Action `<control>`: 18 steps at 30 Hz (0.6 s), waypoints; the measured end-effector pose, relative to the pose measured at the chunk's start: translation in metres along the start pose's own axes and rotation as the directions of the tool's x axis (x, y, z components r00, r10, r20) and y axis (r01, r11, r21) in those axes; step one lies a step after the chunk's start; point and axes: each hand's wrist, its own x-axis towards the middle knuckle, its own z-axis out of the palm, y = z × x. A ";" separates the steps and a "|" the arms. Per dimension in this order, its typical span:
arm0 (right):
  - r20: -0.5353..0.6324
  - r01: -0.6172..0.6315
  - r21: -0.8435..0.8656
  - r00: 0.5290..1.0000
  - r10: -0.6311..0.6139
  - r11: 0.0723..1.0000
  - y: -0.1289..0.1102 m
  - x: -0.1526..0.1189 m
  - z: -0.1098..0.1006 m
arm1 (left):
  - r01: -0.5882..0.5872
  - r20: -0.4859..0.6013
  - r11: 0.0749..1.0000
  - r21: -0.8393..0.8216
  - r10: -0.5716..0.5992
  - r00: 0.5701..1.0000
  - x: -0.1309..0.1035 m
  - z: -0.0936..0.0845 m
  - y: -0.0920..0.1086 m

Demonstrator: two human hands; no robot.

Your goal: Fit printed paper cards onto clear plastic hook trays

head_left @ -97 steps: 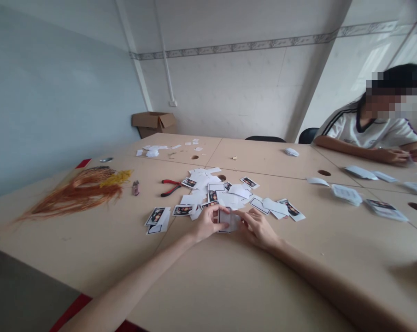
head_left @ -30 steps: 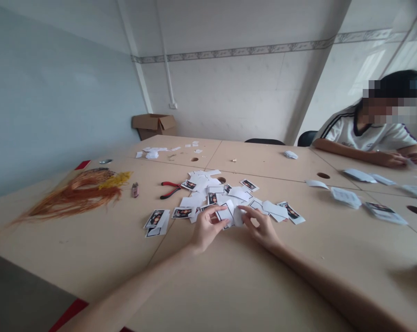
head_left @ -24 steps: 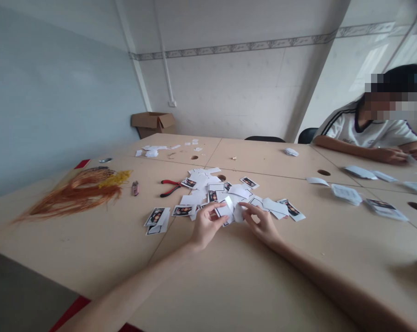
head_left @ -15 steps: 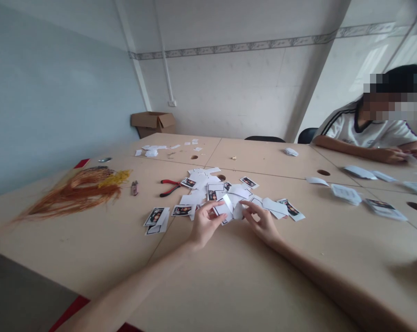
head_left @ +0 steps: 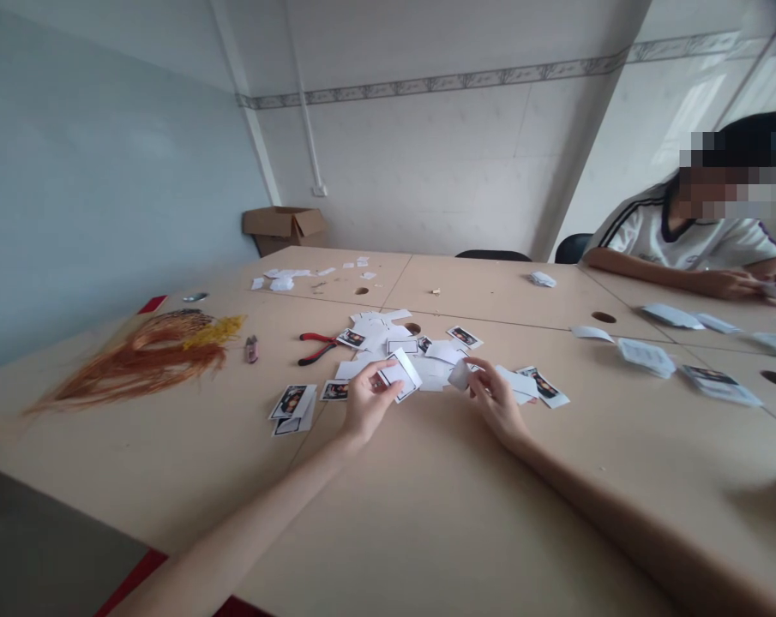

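Observation:
Between thumb and fingers, my left hand (head_left: 369, 401) grips a white card with a black line on it (head_left: 401, 374), tilted above the table. To its right, my right hand (head_left: 496, 398) pinches a small white paper piece (head_left: 460, 374). The two hands are apart. Behind and beneath them lies a loose pile of white cards (head_left: 375, 332), some showing dark printed pictures. A picture card (head_left: 545, 387) lies just right of my right hand, and a small stack of cards (head_left: 292, 410) lies left of my left hand.
Red-handled pliers (head_left: 318, 347), a small pink tool (head_left: 251, 349) and orange and yellow threads (head_left: 162, 347) lie on the left of the table (head_left: 388, 531). Card bundles (head_left: 646, 357) lie at the right, near a seated person (head_left: 689, 231). A cardboard box (head_left: 283, 224) stands behind.
My hands have moved apart. My left hand has shifted slightly left with its card, and my right hand slightly right with its paper piece.

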 end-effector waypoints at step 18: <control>0.014 0.109 -0.100 0.994 -0.108 0.989 0.007 0.003 0.006 | -0.069 -0.248 0.986 0.150 0.105 0.963 0.034 -0.030 -0.003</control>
